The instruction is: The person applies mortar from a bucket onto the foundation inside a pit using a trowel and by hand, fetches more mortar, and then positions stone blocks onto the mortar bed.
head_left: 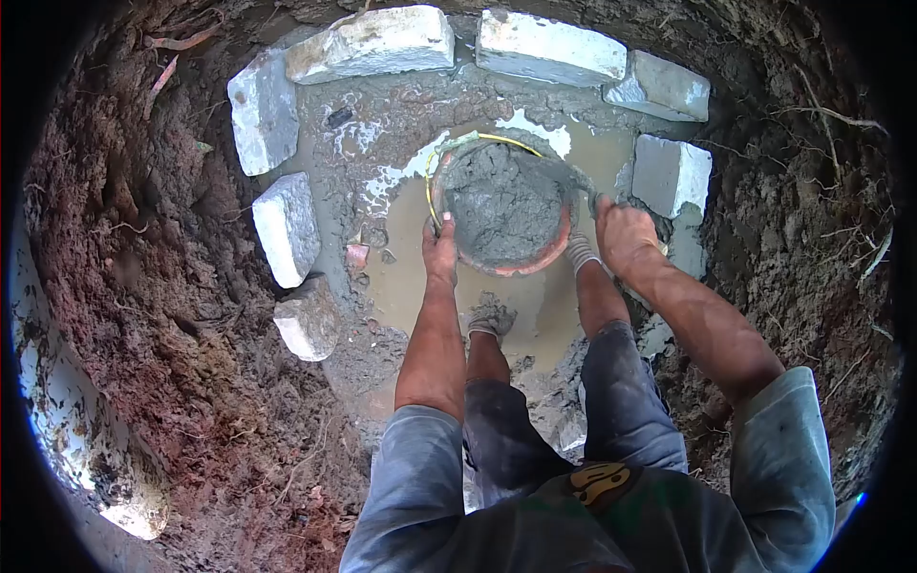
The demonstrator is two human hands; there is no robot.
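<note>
A round reddish pan (538, 261) full of wet grey mortar (506, 196) sits over muddy water between and in front of the feet. My left hand (439, 250) grips the pan's left rim, with a yellow cord (430, 181) running along the edge by its fingers. At the pan's right side, my right hand (626, 234) is closed on the handle of a trowel (576, 179), whose mortar-coated blade reaches over the rim; much of the blade is hidden.
Pale stone blocks stand in an arc, among them a back-left block (373, 43), a back-right block (551, 48) and a right block (671, 176). Steep earth walls (162, 239) with roots surround the pit. Muddy water (401, 286) lies around the feet.
</note>
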